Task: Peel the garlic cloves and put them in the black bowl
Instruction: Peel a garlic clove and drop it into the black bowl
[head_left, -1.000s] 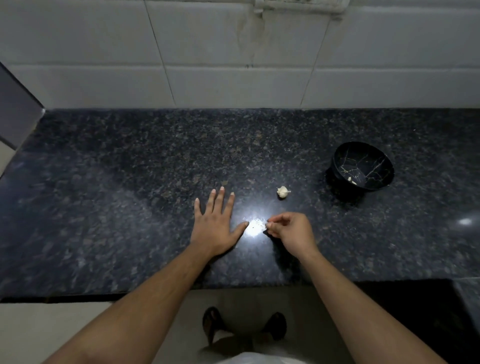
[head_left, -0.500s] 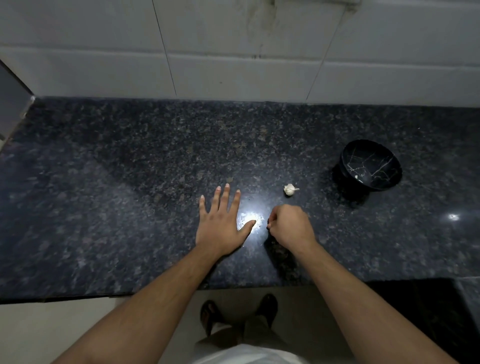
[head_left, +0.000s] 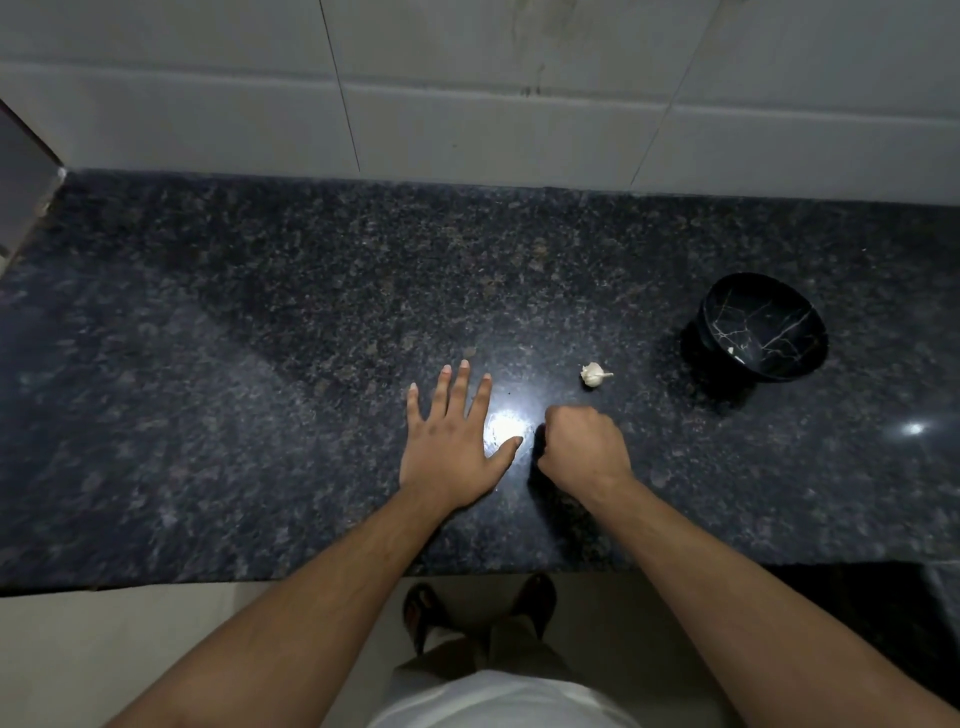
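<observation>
The garlic (head_left: 594, 374) lies near the worktop's (head_left: 208, 364) middle, toward its front edge, apart from the black bowl (head_left: 763, 327) at its right end. It looks light, papery-skinned and brittle; pinch its body, not the stem. Left hand (head_left: 452, 447) rests flat, fingers spread; right hand (head_left: 582, 447) is curled into a fist, contents hidden.

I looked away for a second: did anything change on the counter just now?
The right hand curled from a loose fingertip pinch into a closed fist; whether it holds anything is hidden. The left hand stayed flat on the countertop, and the garlic piece and black bowl kept their places.
</observation>
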